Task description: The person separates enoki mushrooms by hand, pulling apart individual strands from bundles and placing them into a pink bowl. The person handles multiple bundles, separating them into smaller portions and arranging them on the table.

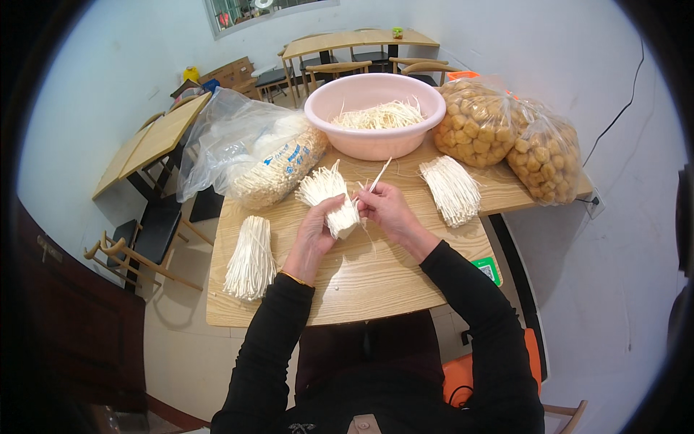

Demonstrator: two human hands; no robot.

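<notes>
My left hand [320, 223] grips a bunch of enoki mushrooms [328, 191], its caps pointing away from me and its cut base towards me. Against the right side of that bunch, my right hand [386, 209] pinches a few thin strands [381, 173] between thumb and fingers. A second enoki bunch [250, 260] lies on the wooden table [379, 287] at the left, and a third bunch [451, 191] lies to the right of my hands. Beyond them stands a pink plastic basin [374, 142] with loose enoki strands [379, 115] inside.
A clear plastic bag of enoki [271, 168] lies at the back left. Two clear bags of fried tofu puffs [477, 127] [545, 157] sit at the back right by the wall. A green card with a printed code [487, 270] is at the table's right edge. An orange seat [461, 374] stands below.
</notes>
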